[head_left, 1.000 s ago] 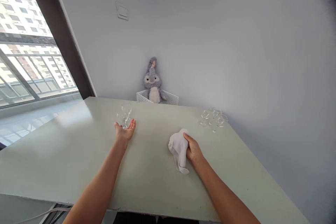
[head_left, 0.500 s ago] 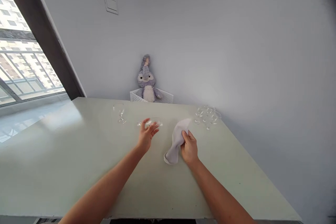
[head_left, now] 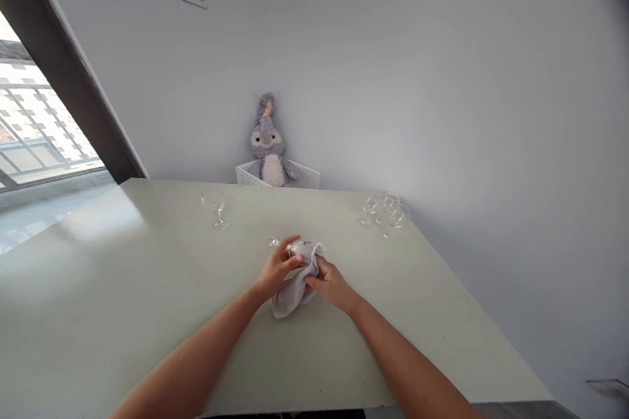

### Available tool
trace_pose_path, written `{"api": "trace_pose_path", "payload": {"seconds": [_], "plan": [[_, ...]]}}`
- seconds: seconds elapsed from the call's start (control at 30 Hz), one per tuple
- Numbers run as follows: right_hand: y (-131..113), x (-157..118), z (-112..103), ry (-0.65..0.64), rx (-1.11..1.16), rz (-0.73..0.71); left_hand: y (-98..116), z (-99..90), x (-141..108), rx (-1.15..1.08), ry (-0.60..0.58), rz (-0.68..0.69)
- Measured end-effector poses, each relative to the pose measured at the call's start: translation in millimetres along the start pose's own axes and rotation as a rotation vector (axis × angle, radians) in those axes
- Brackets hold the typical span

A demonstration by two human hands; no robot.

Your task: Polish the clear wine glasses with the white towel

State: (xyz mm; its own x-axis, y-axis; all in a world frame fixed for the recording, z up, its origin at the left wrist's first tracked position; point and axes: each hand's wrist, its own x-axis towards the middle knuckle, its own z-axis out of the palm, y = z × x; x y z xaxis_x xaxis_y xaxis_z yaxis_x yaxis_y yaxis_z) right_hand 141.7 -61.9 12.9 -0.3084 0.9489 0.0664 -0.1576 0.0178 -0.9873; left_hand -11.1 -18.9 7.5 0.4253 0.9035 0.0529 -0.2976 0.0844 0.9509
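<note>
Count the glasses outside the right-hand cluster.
2: a standing glass at left; a held glass in the left hand, partly covered by the cloth. Others may be hidden.

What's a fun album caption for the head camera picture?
Left hand holding a glass, right hand a cloth, toy behind the table.

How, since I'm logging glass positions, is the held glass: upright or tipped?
Tipped: the left hand holds the glass sideways, foot to the left, bowl at the cloth, to the right.
</note>
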Motion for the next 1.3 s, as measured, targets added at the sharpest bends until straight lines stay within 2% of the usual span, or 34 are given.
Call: {"api": "trace_pose_path", "payload": {"seconds": [0.1, 0.17, 0.23, 0.33, 0.43, 0.53, 0.6, 0.73, 0.8, 0.87, 1.0, 1.1, 1.2, 1.3], "plan": [[14.5, 2.2, -2.9, 0.058, -0.134, -0.033, -5.0, -2.9, -0.7, 0.231, -0.025, -0.003], [20.7, 3.8, -3.2, 0.084, -0.110, -0.023, -4.2, -5.2, -1.0, 0.341, -0.041, 0.001], [21.6, 5.0, -4.0, 0.093, 0.060, 0.021, 0.8, -6.4, -1.6, 0.335, -0.084, -0.011], [16.4, 5.4, -8.3, 0.075, 0.416, 0.091, 10.9, -4.9, -2.9, 0.207, -0.155, 0.023], [12.3, 4.8, -12.5, 0.049, 0.553, 0.140, 15.1, -1.4, -3.8, 0.198, -0.160, 0.102], [13.3, 4.3, -11.4, 0.039, 0.457, 0.124, 12.1, -0.4, -2.9, 0.295, -0.097, 0.115], [14.7, 3.4, -8.0, 0.016, 0.277, 0.095, 9.6, -1.2, -1.5, 0.323, -0.042, 0.093], [14.9, -0.1, -1.8, 0.065, -0.217, -0.097, 10.8, -2.7, -0.3, 0.274, 0.057, -0.075], [14.4, -0.9, -1.5, 0.085, -0.328, -0.163, 14.8, -2.5, -2.0, 0.228, 0.045, -0.132], [13.9, -0.1, -3.1, 0.098, -0.247, -0.142, 19.6, -1.5, -4.6, 0.171, -0.021, -0.107], [12.5, 2.3, -6.9, 0.067, 0.280, 0.036, 24.3, 1.0, -8.6, 0.149, -0.187, -0.017], [12.0, 2.2, -5.0, -0.011, 0.513, 0.123, 20.6, 0.0, -7.5, 0.260, -0.178, 0.097], [13.2, 1.7, 0.0, -0.018, 0.453, 0.133, 13.6, -3.8, -4.1, 0.412, -0.123, 0.219], [13.5, 0.2, 3.6, 0.028, 0.208, 0.090, 8.0, -6.8, -1.3, 0.472, -0.067, 0.166]]}}
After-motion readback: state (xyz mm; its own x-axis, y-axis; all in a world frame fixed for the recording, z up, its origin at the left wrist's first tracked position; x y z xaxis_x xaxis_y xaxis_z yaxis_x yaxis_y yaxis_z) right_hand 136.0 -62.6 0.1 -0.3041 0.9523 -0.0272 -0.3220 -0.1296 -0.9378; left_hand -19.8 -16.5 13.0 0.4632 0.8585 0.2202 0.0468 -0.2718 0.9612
